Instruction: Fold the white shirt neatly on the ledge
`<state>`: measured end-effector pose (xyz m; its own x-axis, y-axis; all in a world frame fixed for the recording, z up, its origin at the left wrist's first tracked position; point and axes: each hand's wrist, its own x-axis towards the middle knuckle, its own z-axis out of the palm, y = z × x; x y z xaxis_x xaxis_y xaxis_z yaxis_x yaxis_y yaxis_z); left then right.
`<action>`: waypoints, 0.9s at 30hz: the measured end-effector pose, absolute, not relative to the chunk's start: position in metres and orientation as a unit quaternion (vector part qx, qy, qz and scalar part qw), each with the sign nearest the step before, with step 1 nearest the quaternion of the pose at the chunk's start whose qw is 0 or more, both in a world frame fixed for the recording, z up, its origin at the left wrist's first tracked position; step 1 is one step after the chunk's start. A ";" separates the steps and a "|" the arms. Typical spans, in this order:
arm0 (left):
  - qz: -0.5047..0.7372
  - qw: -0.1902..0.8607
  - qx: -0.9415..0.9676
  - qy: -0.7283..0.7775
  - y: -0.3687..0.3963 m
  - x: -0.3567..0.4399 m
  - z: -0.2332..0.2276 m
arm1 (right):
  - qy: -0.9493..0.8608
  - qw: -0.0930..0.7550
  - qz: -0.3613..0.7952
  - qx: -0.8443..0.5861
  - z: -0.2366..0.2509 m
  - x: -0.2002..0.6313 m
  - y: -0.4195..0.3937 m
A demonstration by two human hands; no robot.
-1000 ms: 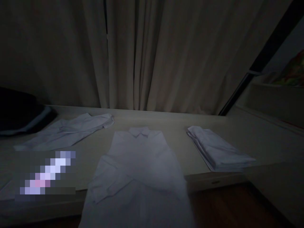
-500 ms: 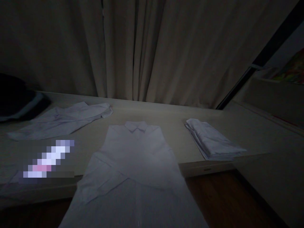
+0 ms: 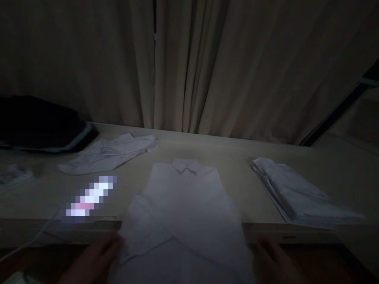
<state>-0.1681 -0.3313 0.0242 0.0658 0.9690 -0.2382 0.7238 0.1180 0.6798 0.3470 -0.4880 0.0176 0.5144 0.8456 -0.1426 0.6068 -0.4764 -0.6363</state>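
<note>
A white collared shirt (image 3: 189, 201) lies front up, its collar toward the curtain and its lower part coming over the table's front edge toward me. Across its lower left part runs a folded edge. My left hand (image 3: 99, 252) is at the shirt's left side, fingertips against or very near the cloth; blur and darkness hide whether they grip it. Beside the right side is my right hand (image 3: 274, 252), blurred, with fingers apart and seemingly nothing in them.
A folded white stack of cloth (image 3: 304, 193) lies on the pale table (image 3: 233, 165) at right. Another white garment (image 3: 115, 152) and a dark bag-like item (image 3: 38, 126) lie at left. A pixelated bright object (image 3: 91, 195) and a white cord (image 3: 35, 236) are nearer. Curtains (image 3: 177, 67) hang behind.
Both my hands have come into view from below, one on each side of the shirt. The view has swung left, so things on the table appear farther right.
</note>
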 end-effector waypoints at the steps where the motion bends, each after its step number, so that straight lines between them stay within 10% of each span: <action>1: 0.185 0.358 0.644 0.651 -0.306 -0.155 0.032 | -0.465 0.275 0.225 -0.811 0.023 0.348 -0.462; 12: 0.155 0.255 0.687 0.663 -0.107 -0.077 0.023 | -0.632 0.195 0.077 -0.746 0.042 0.385 -0.231; 27: 0.082 0.166 0.697 0.693 -0.018 -0.041 -0.005 | -0.654 0.079 0.053 -0.750 -0.002 0.395 -0.120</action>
<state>-0.0407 -0.0178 -0.0051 0.0273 0.9929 -0.1156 0.9382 0.0145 0.3459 0.3947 -0.1197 -0.0024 0.1386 0.9901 0.0239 0.9735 -0.1318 -0.1869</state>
